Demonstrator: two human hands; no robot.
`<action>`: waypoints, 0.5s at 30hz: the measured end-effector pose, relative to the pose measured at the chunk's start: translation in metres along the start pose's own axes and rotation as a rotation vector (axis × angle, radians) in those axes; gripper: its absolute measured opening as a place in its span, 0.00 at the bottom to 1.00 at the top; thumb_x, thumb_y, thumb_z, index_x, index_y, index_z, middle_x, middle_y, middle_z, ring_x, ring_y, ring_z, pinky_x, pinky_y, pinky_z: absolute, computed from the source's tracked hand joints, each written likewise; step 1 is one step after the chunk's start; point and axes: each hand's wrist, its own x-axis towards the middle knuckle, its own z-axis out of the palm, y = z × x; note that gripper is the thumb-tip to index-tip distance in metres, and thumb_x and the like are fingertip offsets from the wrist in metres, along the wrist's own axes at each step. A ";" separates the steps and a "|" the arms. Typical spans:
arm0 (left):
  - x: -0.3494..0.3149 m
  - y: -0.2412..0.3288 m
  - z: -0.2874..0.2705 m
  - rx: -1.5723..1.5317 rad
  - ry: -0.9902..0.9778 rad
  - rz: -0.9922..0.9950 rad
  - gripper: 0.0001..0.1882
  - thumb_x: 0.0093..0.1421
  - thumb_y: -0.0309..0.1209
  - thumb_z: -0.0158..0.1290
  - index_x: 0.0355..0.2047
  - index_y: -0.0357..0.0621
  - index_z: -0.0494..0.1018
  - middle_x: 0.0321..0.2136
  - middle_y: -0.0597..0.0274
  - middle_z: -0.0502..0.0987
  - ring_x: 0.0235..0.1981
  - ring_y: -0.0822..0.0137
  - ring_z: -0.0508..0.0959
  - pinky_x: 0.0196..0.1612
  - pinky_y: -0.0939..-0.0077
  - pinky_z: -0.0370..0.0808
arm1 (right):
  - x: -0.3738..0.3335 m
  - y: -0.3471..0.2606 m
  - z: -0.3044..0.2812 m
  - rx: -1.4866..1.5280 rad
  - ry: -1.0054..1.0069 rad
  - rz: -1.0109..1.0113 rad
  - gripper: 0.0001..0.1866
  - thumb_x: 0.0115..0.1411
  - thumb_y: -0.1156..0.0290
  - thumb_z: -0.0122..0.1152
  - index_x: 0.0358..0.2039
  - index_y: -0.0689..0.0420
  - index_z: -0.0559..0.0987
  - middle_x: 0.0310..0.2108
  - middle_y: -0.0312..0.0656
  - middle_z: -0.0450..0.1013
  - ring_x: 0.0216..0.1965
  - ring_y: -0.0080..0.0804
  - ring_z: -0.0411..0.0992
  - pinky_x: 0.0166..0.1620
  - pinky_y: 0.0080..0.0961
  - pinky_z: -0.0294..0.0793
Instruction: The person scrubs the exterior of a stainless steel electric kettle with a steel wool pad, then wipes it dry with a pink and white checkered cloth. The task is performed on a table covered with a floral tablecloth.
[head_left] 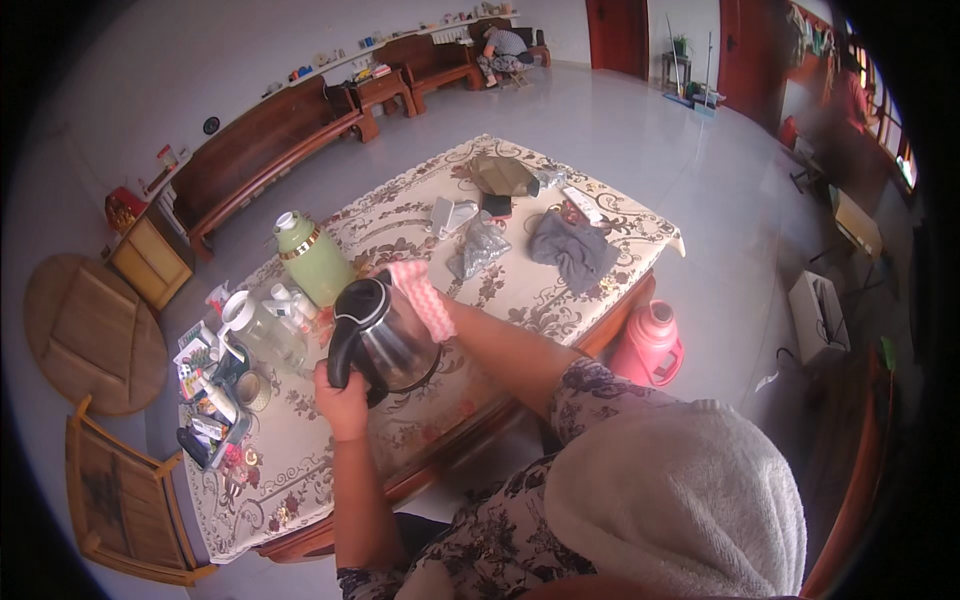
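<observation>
My left hand (343,400) grips the black handle of a steel electric kettle (385,335), which is tilted above the patterned tablecloth (520,290). My right hand is mostly hidden behind a pink and white cloth (425,295) that it presses against the kettle's side. A green thermos flask (312,258) stands just behind the kettle. A clear glass jug (262,330) with a white lid stands to the left of the kettle.
A tray of small packets and bottles (210,395) sits at the table's left end. A grey cloth (572,250), plastic bags and a khaki pouch lie at the far end. A pink flask (652,342) stands on the floor. Wooden benches line the wall; a person sits far off.
</observation>
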 end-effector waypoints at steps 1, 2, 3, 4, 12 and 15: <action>0.000 0.000 -0.001 -0.007 0.004 -0.018 0.07 0.53 0.18 0.48 0.31 0.43 0.66 0.18 0.68 0.68 0.13 0.77 0.66 0.16 0.82 0.64 | -0.001 0.003 0.005 -0.050 -0.024 -0.030 0.22 0.61 0.59 0.50 0.46 0.66 0.72 0.45 0.47 0.72 0.46 0.35 0.71 0.51 0.27 0.69; -0.001 0.000 -0.001 -0.014 0.010 -0.036 0.07 0.53 0.19 0.48 0.31 0.43 0.67 0.18 0.68 0.67 0.13 0.77 0.66 0.16 0.82 0.64 | -0.003 0.006 0.012 -0.069 -0.022 -0.059 0.22 0.60 0.59 0.51 0.46 0.65 0.72 0.45 0.47 0.72 0.45 0.36 0.71 0.51 0.27 0.69; -0.001 0.000 0.002 -0.026 0.009 -0.054 0.07 0.53 0.19 0.49 0.32 0.43 0.67 0.18 0.68 0.67 0.13 0.78 0.66 0.16 0.82 0.64 | -0.009 0.014 0.021 -0.048 0.021 -0.067 0.21 0.60 0.60 0.51 0.46 0.63 0.72 0.45 0.47 0.73 0.45 0.36 0.71 0.50 0.27 0.69; 0.000 -0.001 0.004 -0.024 0.002 -0.041 0.07 0.53 0.19 0.49 0.32 0.43 0.67 0.18 0.68 0.67 0.13 0.78 0.66 0.16 0.82 0.64 | -0.017 0.021 0.033 -0.022 0.068 -0.072 0.21 0.59 0.60 0.51 0.47 0.62 0.73 0.44 0.47 0.73 0.45 0.37 0.71 0.50 0.28 0.70; -0.006 0.047 0.028 -0.091 -0.061 -0.256 0.07 0.50 0.22 0.52 0.31 0.41 0.68 0.21 0.65 0.69 0.22 0.72 0.70 0.29 0.74 0.70 | -0.030 -0.026 0.058 -0.466 0.518 0.631 0.16 0.54 0.66 0.55 0.42 0.58 0.74 0.38 0.47 0.72 0.42 0.39 0.71 0.46 0.30 0.70; -0.023 0.056 0.040 0.085 0.044 -0.084 0.08 0.51 0.22 0.52 0.33 0.41 0.68 0.21 0.61 0.72 0.24 0.68 0.73 0.30 0.72 0.71 | -0.019 -0.067 0.044 0.038 0.980 0.551 0.13 0.53 0.68 0.58 0.37 0.61 0.74 0.37 0.47 0.71 0.42 0.38 0.71 0.42 0.32 0.70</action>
